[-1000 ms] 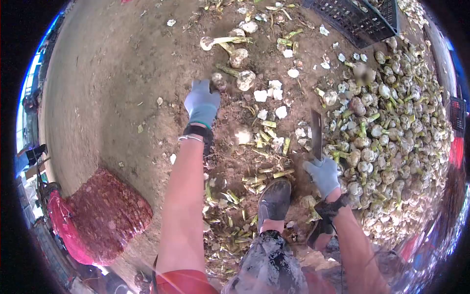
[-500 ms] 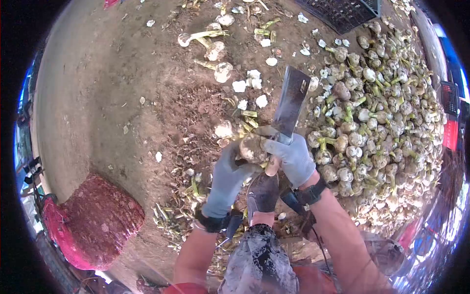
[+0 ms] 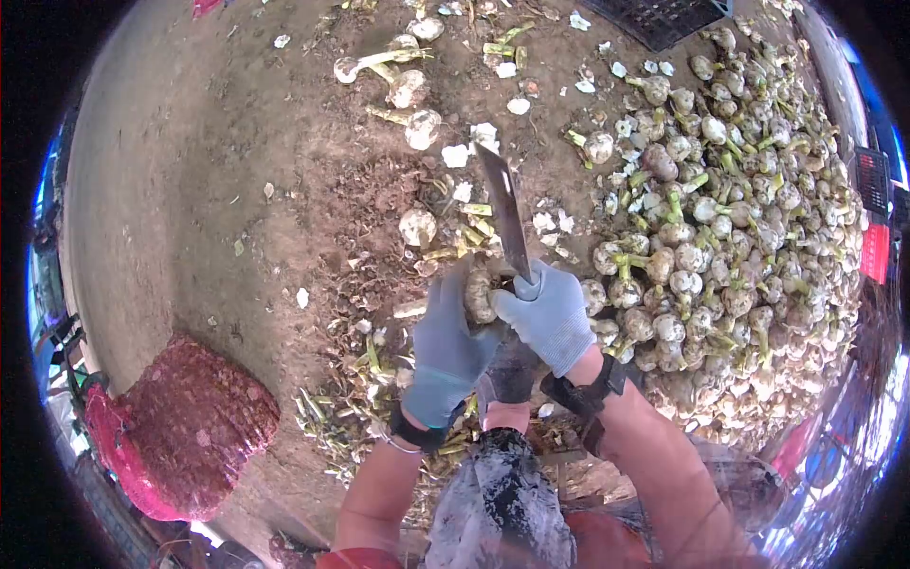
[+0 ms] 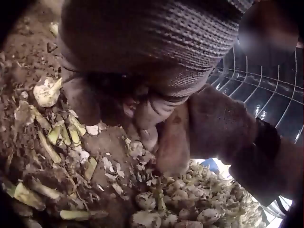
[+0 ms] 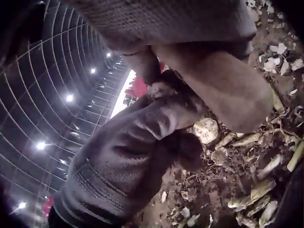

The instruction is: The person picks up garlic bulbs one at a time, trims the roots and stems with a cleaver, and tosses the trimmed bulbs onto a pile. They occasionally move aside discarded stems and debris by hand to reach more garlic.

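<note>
My gloved left hand (image 3: 453,332) grips a dirty garlic bulb (image 3: 479,296) just above my shoe (image 3: 513,365). My gloved right hand (image 3: 545,313) holds a cleaver (image 3: 503,214) by the handle, its blade pointing away from me and set edge-on beside the bulb. Both hands touch at the bulb. In the left wrist view the glove (image 4: 152,42) fills the top and the right glove (image 4: 209,123) closes in from the right. The right wrist view shows the left glove (image 5: 128,161) close up, with the bulb mostly hidden.
A big heap of garlic bulbs (image 3: 730,247) lies on the right. Cut stems and skins (image 3: 379,379) litter the dirt around my foot. Trimmed bulbs (image 3: 417,123) lie farther off. A red mesh sack (image 3: 185,417) sits lower left, a black crate (image 3: 664,14) at top.
My left hand reached out to the far bulbs, then came back with one to my right hand. The cleaver blade turned from flat-on to edge-on beside the bulb.
</note>
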### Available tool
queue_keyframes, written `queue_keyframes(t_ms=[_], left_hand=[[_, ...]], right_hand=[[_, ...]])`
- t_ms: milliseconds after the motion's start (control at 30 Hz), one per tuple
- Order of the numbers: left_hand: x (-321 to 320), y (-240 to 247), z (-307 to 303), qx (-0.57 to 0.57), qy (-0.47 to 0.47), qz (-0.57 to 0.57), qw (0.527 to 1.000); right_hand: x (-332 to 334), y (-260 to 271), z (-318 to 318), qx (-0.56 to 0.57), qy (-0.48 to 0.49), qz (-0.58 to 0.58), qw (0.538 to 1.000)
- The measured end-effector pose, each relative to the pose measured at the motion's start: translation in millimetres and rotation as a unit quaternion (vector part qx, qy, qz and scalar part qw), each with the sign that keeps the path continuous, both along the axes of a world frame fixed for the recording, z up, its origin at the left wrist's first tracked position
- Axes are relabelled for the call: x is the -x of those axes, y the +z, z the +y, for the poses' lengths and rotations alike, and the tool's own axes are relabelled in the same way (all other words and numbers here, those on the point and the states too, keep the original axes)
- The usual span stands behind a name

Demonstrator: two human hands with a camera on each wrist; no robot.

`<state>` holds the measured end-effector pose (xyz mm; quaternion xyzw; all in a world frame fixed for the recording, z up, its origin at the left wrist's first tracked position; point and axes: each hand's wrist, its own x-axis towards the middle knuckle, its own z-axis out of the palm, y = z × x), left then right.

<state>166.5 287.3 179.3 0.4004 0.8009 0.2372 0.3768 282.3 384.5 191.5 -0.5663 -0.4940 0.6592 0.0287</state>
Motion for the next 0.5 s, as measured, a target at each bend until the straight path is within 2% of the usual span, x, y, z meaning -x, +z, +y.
queue_keyframes(t_ms=[67, 100, 133, 167, 200, 233, 267, 300, 333, 367, 400, 433, 500], left_hand=[[3, -13, -8, -0.019, 0.002, -0.019, 1.0], [8, -28, -16, 0.001, -0.01, -0.067, 0.998], [12, -26, -12, 0.021, -0.023, -0.113, 0.993], [14, -22, -11, 0.021, -0.023, -0.113, 0.993], [17, -16, -9, 0.023, 0.059, -0.275, 0.959], [19, -10, -6, 0.024, 0.141, -0.426, 0.893], [21, -11, -9, 0.026, 0.14, -0.427, 0.893], [23, -14, -12, 0.038, 0.159, -0.452, 0.877], [24, -17, -15, 0.05, 0.177, -0.478, 0.859], [22, -20, -17, 0.05, 0.177, -0.479, 0.858], [19, -23, -20, 0.002, 0.173, -0.487, 0.856], [16, -28, -24, -0.047, 0.168, -0.494, 0.852], [15, -41, -44, -0.046, 0.171, -0.482, 0.858]], right_hand=[[0, 1, -2, -0.072, 0.042, -0.044, 0.996], [-2, -6, -3, -0.072, 0.042, -0.044, 0.996], [-4, -15, -3, -0.099, 0.053, -0.063, 0.992], [-7, -23, -2, -0.125, 0.064, -0.083, 0.987], [-14, -28, -2, -0.124, 0.063, -0.083, 0.987], [-17, -26, 3, -0.064, -0.022, -0.041, 0.997], [-21, -25, 5, -0.002, -0.107, 0.0, 0.994], [-27, -27, 3, -0.001, -0.108, 0.0, 0.994], [-33, -30, -1, -0.141, 0.014, -0.059, 0.988], [-39, -32, -6, -0.275, 0.136, -0.115, 0.945], [-45, -35, -11, -0.324, 0.232, -0.135, 0.907], [-44, -27, -13, -0.325, 0.233, -0.136, 0.907], [-40, -2, -13, -0.317, 0.367, -0.118, 0.867]])
